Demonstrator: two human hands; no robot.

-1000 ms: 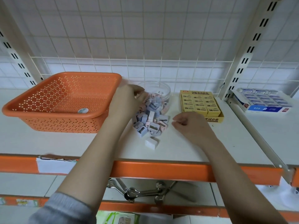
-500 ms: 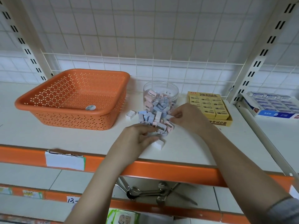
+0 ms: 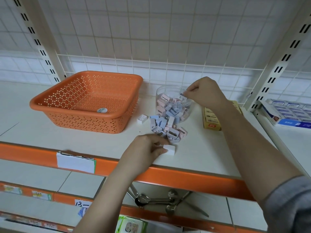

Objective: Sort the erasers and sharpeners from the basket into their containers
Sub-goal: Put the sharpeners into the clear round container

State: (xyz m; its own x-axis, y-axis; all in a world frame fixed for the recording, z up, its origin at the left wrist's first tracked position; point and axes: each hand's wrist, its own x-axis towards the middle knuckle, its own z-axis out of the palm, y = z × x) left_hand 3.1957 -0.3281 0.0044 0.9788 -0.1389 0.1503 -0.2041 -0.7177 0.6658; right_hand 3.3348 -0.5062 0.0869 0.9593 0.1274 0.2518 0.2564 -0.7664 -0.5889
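From our head view, we are in the middle of sorting sharpeners. Our right hand (image 3: 204, 93) is over the clear round jar (image 3: 161, 94), fingers curled in a pinch on a small piece at the jar's mouth; it looks like a sharpener, though it is too small to be sure. Our left hand (image 3: 146, 150) rests on the shelf (image 3: 50, 132), thumb and fingers touching a white sharpener (image 3: 170, 149) just in front of the loose pile of sharpeners (image 3: 168, 129). We judge the next move calls for releasing over the jar and lifting the white one.

Counted: one orange basket (image 3: 80, 115), apparently empty but for a sticker; one jar, partly filled; one yellow eraser box (image 3: 210, 121), partly hidden by our arm; one stray white sharpener (image 3: 141, 118) near the basket. The pile's pieces overlap too much for an exact count.
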